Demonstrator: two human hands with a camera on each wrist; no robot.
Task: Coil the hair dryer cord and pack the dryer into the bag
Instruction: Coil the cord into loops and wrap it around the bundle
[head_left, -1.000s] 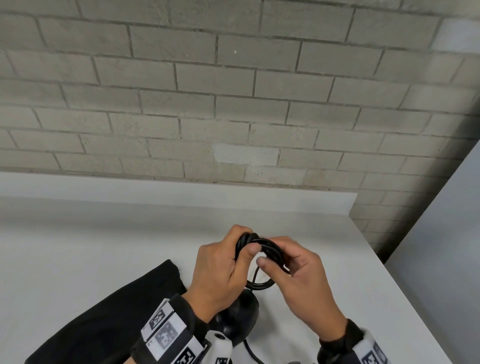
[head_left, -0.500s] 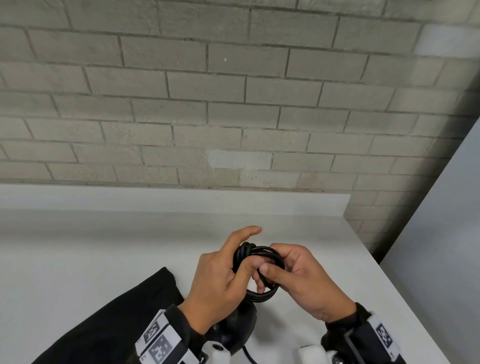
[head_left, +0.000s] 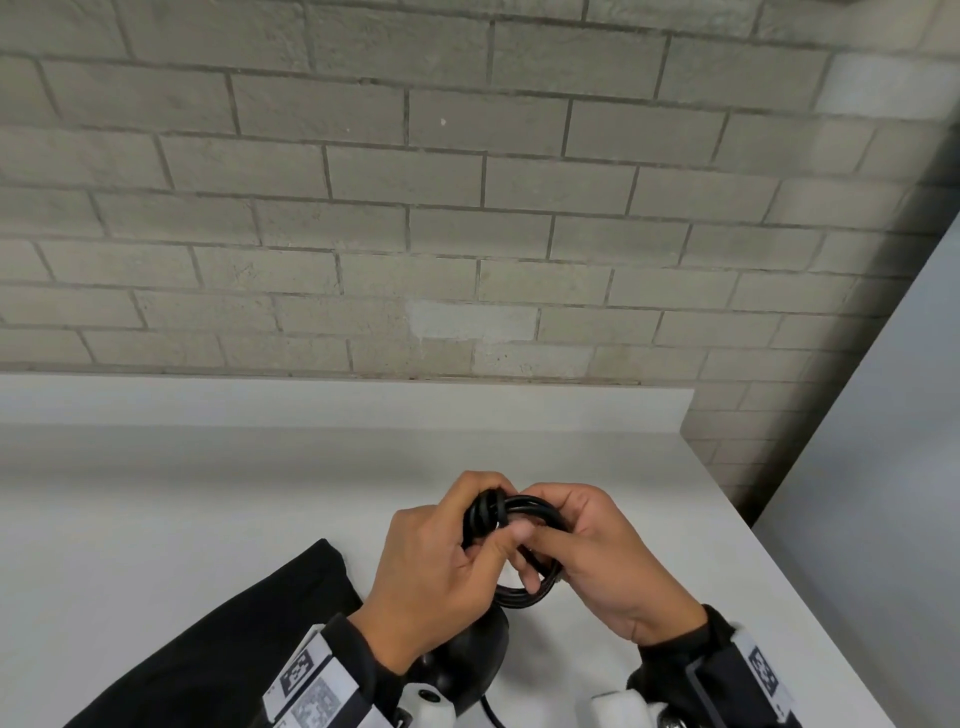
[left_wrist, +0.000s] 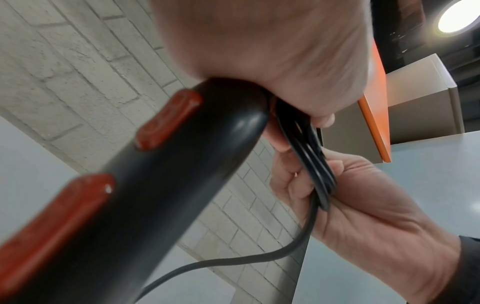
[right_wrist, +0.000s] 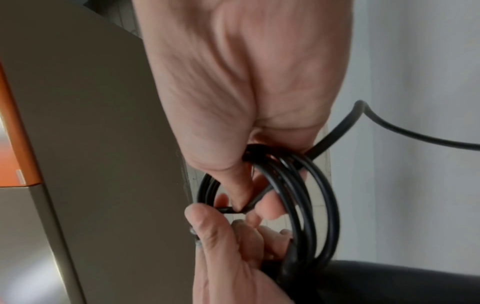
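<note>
Both hands hold a small coil of black cord (head_left: 524, 512) above the white table (head_left: 208, 509). My left hand (head_left: 441, 566) curls round the coil's left side and round the end of the black hair dryer's handle (left_wrist: 161, 185), which has red buttons (left_wrist: 168, 121). My right hand (head_left: 602, 561) grips the coil's right side, its fingers through the loops (right_wrist: 298, 197). The dryer's body (head_left: 467, 665) hangs below the left hand. A loose stretch of cord (left_wrist: 233, 265) trails down. The black bag (head_left: 208, 654) lies flat at the lower left.
A grey brick wall (head_left: 467, 208) rises behind the table's low back ledge (head_left: 363, 400). The table's right edge runs diagonally beside a pale panel (head_left: 893, 467). An orange-edged board (left_wrist: 376, 115) shows in the wrist views.
The left index finger, straight half a second ago, has curled down over the coil. The right hand has closed in tighter on the coil's right side.
</note>
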